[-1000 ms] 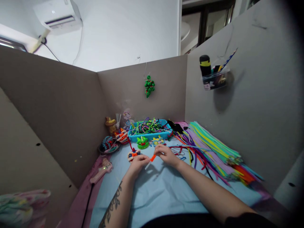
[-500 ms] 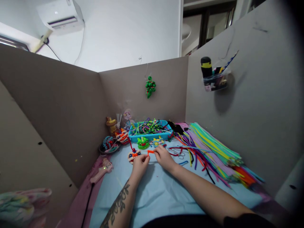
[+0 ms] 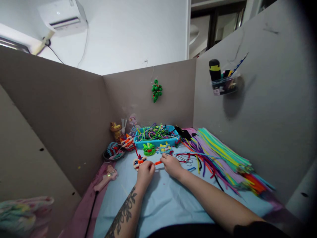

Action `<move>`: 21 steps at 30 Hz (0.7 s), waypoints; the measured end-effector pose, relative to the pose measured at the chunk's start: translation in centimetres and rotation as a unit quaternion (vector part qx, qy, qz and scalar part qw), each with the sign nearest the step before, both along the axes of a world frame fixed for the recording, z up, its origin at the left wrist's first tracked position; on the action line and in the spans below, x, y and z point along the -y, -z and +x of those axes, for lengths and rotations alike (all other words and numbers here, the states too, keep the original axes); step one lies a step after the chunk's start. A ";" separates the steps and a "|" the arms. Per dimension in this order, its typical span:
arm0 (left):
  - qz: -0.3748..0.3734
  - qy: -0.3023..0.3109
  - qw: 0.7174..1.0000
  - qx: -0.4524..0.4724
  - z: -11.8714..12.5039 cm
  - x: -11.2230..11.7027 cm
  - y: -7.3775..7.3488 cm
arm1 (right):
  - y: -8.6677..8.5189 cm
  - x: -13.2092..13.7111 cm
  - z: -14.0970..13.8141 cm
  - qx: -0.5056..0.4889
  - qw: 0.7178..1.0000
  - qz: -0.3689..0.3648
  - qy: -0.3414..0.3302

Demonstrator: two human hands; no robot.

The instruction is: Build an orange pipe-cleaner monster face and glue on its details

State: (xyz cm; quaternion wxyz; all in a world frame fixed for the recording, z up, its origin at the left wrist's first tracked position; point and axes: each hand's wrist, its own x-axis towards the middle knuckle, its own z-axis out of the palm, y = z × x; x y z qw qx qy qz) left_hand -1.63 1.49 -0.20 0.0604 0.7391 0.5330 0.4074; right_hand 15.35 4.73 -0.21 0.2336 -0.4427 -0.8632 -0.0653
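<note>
Between my two hands a short orange pipe cleaner spans the small gap over the blue cloth. My left hand is closed in a pinch on its left end. The other end sits in the closed fingers of my right hand. Just behind my left hand lies a white, orange and blue pipe-cleaner lion head, partly covered by the fingers. Farther back are a green pipe-cleaner head and a pale blue and yellow one. Scissors lie right of my right hand.
A blue tray of tangled pipe cleaners stands at the back. Bundles of long pipe cleaners cover the right side. On the left are a pink glue gun with a cord and a dark bowl. Grey partitions enclose the table.
The orange pipe cleaner was bent at an angle near my left fingertips and now looks straighter. Both hands have shifted only slightly.
</note>
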 end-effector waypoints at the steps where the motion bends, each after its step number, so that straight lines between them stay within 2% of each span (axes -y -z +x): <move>1: -0.002 -0.003 1.000 0.007 -0.1 0.0 0.0 | 0.0 -0.1 0.1 -0.001 1.000 0.002 -0.006; 6: -0.011 -0.004 0.999 0.032 -0.3 -0.1 -0.2 | 0.1 -0.8 0.6 -0.020 0.998 0.029 -0.056; 10: -0.032 -0.010 0.997 0.063 -0.4 -0.3 -0.2 | 0.2 -1.3 1.1 -0.073 0.987 0.053 -0.131; 13: -0.072 -0.014 0.991 0.115 -0.5 -0.6 -0.3 | 0.1 -1.4 1.5 -0.139 0.971 0.034 -0.194; 17: -0.180 0.024 0.960 0.215 -0.7 -0.9 -0.4 | -0.2 -1.2 1.8 -0.240 0.937 -0.032 -0.251; 21: -0.256 0.068 0.918 0.296 -0.8 -0.7 -0.6 | -0.6 -0.9 1.8 -0.296 0.913 -0.089 -0.267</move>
